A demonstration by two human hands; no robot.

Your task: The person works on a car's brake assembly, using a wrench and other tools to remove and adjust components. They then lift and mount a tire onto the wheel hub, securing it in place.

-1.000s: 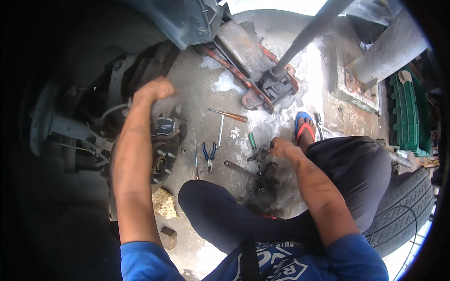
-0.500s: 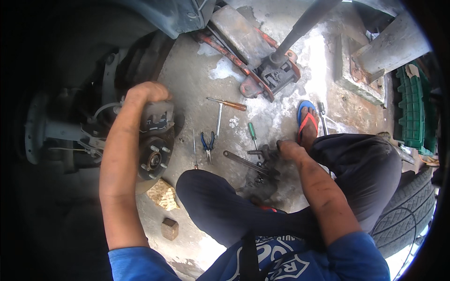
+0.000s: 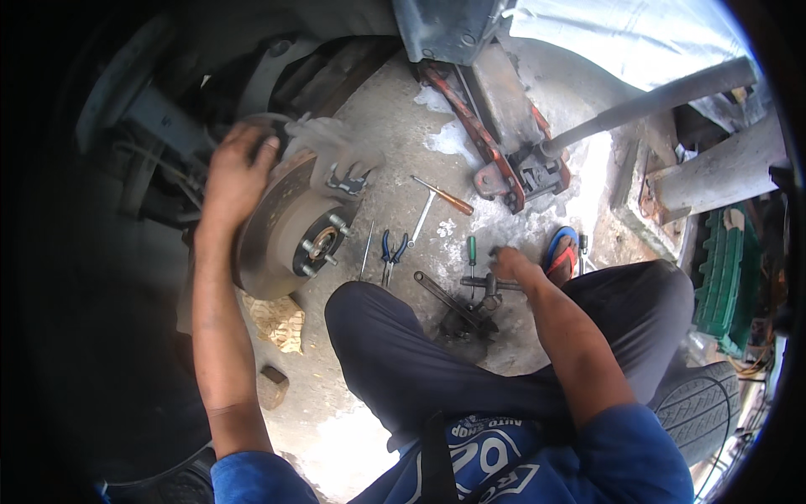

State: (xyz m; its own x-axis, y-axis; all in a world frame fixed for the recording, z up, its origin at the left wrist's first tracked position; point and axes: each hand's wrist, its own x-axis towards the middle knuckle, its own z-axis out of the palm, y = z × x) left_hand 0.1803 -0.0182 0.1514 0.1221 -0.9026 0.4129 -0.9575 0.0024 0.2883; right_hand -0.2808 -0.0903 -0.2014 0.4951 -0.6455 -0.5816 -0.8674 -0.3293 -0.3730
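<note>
My left hand is at the upper left edge of a brake disc, its thumb apart from its fingers and some fingertips hidden. Beside it, a blurred brake caliper sits over the disc's top. Wheel studs stick out from the hub. Down on the floor, my right hand has curled fingers close to a dark T-shaped metal tool; what they hold, if anything, is hidden. A green-handled screwdriver and a flat dark wrench lie next to it.
Blue-handled pliers, a thin rod, a wooden-handled tool and a slim wrench lie on the concrete. A red floor jack stands beyond them. At right are a green crate and a tyre.
The view has shifted, and the brake disc now faces me more. My left hand has gone from a fist over the caliper to the disc's edge. The T-shaped tool, blurred before, now shows clearly.
</note>
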